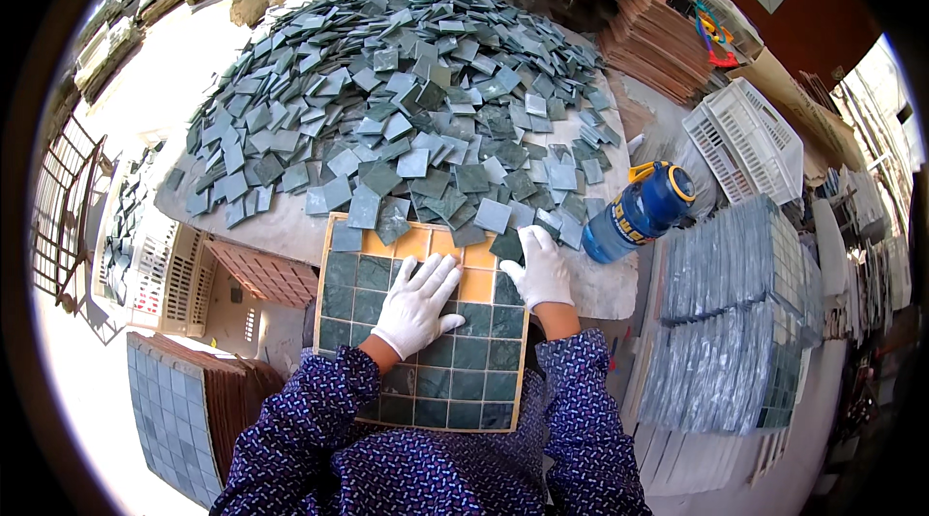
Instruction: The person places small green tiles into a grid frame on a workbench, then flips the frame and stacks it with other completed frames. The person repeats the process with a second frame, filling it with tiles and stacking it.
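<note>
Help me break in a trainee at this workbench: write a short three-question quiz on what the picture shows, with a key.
1. True or false: the left hand is over the gridded tray, palm down, fingers spread.

2. What colour are the tray's cells without a tile?
A) white
B) orange
C) purple

3. Which hand is nearer the bottle to the right of the tile heap?

Key:
1. True.
2. B.
3. The right hand.
</note>
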{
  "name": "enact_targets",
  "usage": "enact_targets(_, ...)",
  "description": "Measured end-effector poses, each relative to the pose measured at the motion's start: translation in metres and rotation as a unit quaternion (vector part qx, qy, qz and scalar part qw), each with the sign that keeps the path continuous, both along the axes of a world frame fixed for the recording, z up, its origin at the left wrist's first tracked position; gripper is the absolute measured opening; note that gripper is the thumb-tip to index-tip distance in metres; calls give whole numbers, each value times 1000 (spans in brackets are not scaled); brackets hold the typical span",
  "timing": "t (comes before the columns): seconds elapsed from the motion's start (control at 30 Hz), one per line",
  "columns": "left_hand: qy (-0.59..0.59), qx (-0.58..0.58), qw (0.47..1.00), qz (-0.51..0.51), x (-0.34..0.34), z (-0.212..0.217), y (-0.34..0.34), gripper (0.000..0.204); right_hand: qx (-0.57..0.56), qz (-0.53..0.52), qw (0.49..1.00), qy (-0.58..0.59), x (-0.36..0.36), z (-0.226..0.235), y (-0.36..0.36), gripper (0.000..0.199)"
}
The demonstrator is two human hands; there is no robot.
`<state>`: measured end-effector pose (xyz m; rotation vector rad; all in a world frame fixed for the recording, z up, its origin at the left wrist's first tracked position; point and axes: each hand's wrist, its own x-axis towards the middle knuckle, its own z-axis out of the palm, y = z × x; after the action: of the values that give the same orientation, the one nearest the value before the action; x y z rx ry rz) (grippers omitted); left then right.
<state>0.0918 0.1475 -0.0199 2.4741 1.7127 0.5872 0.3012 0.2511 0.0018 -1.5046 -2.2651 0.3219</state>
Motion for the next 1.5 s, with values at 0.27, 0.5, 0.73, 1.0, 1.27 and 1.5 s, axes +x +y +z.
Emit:
enact_targets(0.27,-92,75,990,75,-3,-12,-6,49,-108,87,988,63,-2,5,-26,54)
enact_targets(0.5,-71,51,996,6,1,-6,-21,53,-76,114,989,61,-13,-12,-47,40)
enact_targets(0.73,-71,36,997,-8,17,2,-11,41,-79,70,990,96,-19,-6,-30,34)
enact_targets(1.0,-85,21,987,138,12,20,65,48,-21,38,999,13,-37,-1,24,58)
enact_targets(1.27,-5,119,989,82,-4,2,83,33,-264,-11,918,296,12,-21,21,43)
enact_targets(1.5,-40,146,987,49,-41,33,58,18,32,97,974,203,-7,-10,2,25)
